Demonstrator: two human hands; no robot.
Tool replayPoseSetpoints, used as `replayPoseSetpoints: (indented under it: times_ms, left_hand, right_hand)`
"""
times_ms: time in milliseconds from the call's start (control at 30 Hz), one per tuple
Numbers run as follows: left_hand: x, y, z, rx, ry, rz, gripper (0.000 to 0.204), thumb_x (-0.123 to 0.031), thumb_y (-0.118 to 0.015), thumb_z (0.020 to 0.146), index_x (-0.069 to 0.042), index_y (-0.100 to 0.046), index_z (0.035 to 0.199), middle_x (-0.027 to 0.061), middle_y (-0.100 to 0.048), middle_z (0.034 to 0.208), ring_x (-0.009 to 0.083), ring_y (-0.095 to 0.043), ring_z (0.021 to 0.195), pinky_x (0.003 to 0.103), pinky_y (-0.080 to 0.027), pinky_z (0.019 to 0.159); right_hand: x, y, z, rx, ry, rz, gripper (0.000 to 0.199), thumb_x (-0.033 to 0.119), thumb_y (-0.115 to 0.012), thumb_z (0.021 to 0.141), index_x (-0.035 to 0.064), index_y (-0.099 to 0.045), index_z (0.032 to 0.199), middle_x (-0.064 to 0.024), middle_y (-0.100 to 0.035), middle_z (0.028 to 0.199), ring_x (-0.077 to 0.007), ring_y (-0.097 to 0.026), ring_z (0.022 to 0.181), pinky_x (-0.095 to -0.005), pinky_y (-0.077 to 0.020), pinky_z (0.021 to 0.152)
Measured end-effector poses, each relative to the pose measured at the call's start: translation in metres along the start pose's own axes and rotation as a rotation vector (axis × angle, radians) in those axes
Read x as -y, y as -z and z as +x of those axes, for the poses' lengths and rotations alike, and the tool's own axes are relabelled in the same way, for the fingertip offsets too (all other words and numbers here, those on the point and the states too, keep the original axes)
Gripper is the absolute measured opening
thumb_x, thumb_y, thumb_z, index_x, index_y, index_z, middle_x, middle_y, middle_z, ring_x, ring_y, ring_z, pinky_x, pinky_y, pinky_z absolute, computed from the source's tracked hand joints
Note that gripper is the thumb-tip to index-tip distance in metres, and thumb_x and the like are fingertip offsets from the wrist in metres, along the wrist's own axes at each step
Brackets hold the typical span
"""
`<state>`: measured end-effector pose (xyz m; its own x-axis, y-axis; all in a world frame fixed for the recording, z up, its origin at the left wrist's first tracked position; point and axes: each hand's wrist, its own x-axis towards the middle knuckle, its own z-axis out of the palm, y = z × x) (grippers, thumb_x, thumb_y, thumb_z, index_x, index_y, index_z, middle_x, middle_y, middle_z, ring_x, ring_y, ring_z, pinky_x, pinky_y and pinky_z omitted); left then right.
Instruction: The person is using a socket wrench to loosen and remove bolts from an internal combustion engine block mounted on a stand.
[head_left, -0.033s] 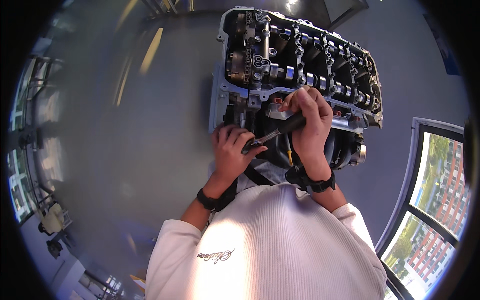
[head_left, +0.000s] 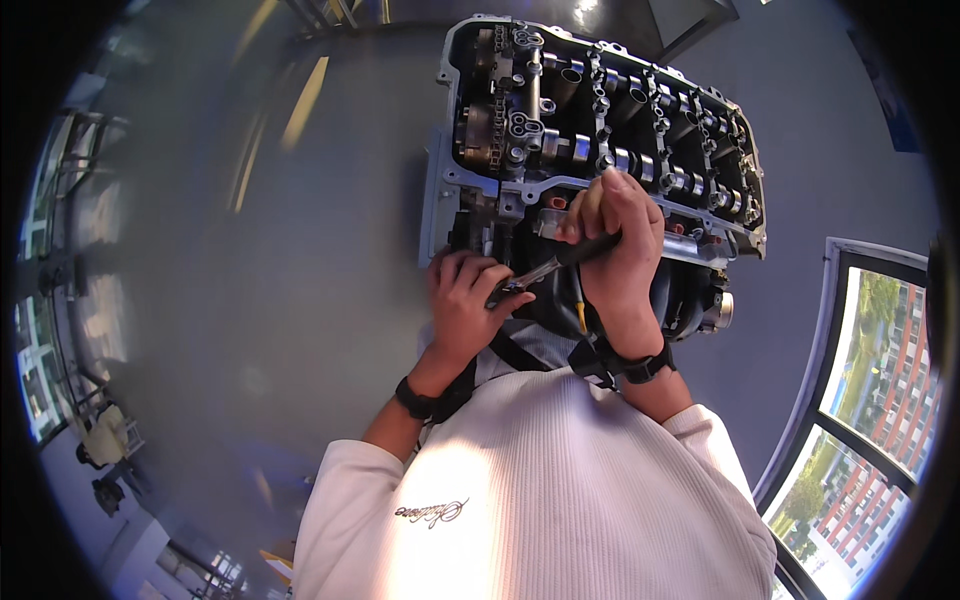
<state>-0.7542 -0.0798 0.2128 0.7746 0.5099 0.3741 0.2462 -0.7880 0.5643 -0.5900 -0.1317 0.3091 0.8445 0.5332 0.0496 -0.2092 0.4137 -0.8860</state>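
Observation:
In front of me stands an engine [head_left: 625, 165] with its top uncovered, showing the camshafts [head_left: 570, 148] and a timing chain [head_left: 497, 125]. My right hand [head_left: 625, 275] is closed round the black handle of a ratchet wrench [head_left: 543, 272], at the engine's near side. The wrench's bright shaft slants down to the left. My left hand [head_left: 463, 300] curls over the ratchet's head end, thumb and fingers round it. What that end sits on is hidden under the left hand and the engine's edge.
A yellow-ended piece [head_left: 581, 318] sticks up between my hands. Black intake parts [head_left: 685, 298] bulge at the engine's near right, with a round silvery opening [head_left: 722, 308]. Grey floor surrounds the engine. A window [head_left: 850, 390] is on the right, and a table [head_left: 690, 20] stands beyond.
My right hand has shifted slightly with the wrench handle, its wrist turning a little. The left hand stays nearly in place on the head end.

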Motion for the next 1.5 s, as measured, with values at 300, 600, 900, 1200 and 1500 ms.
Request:
replayPoseSetpoints:
  times_ms: [300, 600, 900, 1200, 1500]
  left_hand:
    - [-0.001, -0.001, 0.007, 0.16, -0.044, 0.03, 0.04, -0.046, -0.054, 0.085, -0.009, -0.053, 0.099, 0.0127, -0.04, 0.133, 0.0386, -0.03, 0.125, 0.064, -0.019, 0.102]
    - [-0.004, 0.006, 0.018, 0.038, -0.029, -0.324, 0.036, -0.033, -0.063, 0.076, -0.005, -0.058, 0.098, 0.0112, -0.055, 0.118, 0.0315, -0.041, 0.122, 0.052, -0.024, 0.105]
    - [0.026, 0.007, 0.001, 0.134, 0.008, -0.353, 0.039, -0.031, -0.068, 0.074, -0.01, -0.058, 0.105, 0.0087, -0.047, 0.127, 0.0332, -0.038, 0.122, 0.046, -0.031, 0.101]
    - [0.016, 0.017, 0.019, 0.253, 0.014, -0.246, 0.035, -0.031, -0.07, 0.075, -0.011, -0.064, 0.103, 0.0064, -0.052, 0.123, 0.0315, -0.033, 0.126, 0.043, -0.029, 0.104]
    - [0.007, 0.007, 0.013, 0.324, -0.132, -0.273, 0.031, -0.025, -0.069, 0.076, -0.016, -0.066, 0.105, -0.0011, -0.059, 0.114, 0.0345, -0.033, 0.127, 0.049, -0.024, 0.107]
  right_hand:
    - [0.024, 0.0, 0.014, 0.135, -0.411, 0.014, 0.042, 0.012, -0.055, 0.086, 0.0071, -0.038, 0.048, 0.0022, -0.033, 0.042, -0.0071, -0.03, 0.035, -0.0242, -0.0261, 0.036]
    - [-0.017, -0.117, -0.009, 0.891, -0.237, -0.836, 0.034, 0.021, -0.056, 0.079, -0.0055, -0.058, 0.058, -0.0183, -0.048, 0.048, -0.0287, -0.052, 0.043, -0.0375, -0.047, 0.052]
    - [-0.085, -0.149, -0.044, 1.146, -0.098, -1.12, 0.027, 0.026, -0.061, 0.077, 0.0, -0.06, 0.071, -0.0157, -0.059, 0.058, -0.0357, -0.06, 0.058, -0.0421, -0.0504, 0.057]
    - [-0.038, -0.132, -0.021, 1.016, -0.151, -0.946, 0.017, 0.018, -0.064, 0.078, 0.002, -0.059, 0.081, -0.0154, -0.062, 0.068, -0.0356, -0.062, 0.07, -0.0434, -0.0499, 0.063]
    - [-0.05, -0.117, -0.026, 1.121, -0.248, -0.906, 0.02, 0.022, -0.065, 0.08, 0.0031, -0.059, 0.08, -0.0107, -0.062, 0.064, -0.0321, -0.062, 0.062, -0.0391, -0.0479, 0.057]
